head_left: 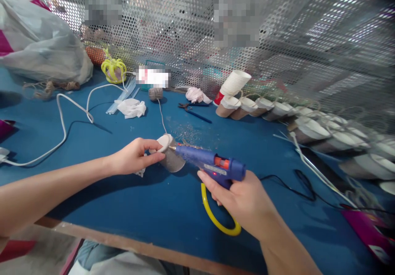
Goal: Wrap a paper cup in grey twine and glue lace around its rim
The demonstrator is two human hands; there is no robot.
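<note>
Head view: near the middle of the frame, pinching the white end of a small cup (176, 162) between left-hand (131, 156) thumb and fingers, and gripping a blue glue gun (197, 156) in the right hand (243, 201). Holding the metal nozzle (173, 147) at or just beside the cup's white edge, touching or not being hard to tell. Impossible to judge trigger pressure, with most of the right fingers hidden. Also in view, a strand of twine (162, 116) leading from a ball of twine (156, 94) at upper middle down to that white end.

For neat gluing, brace the cup in its tilted pose and turn the edge toward the nozzle. Squeeze gently, laying a thin, even bead in short stretches. Judging by the lit red lamp (214, 173), treat the tip as hot and keep the left thumb clear of it. Leave slack in the twine to avoid tugging the cup. Keep the black cord (275, 177), right of centre, free of snags.
</note>
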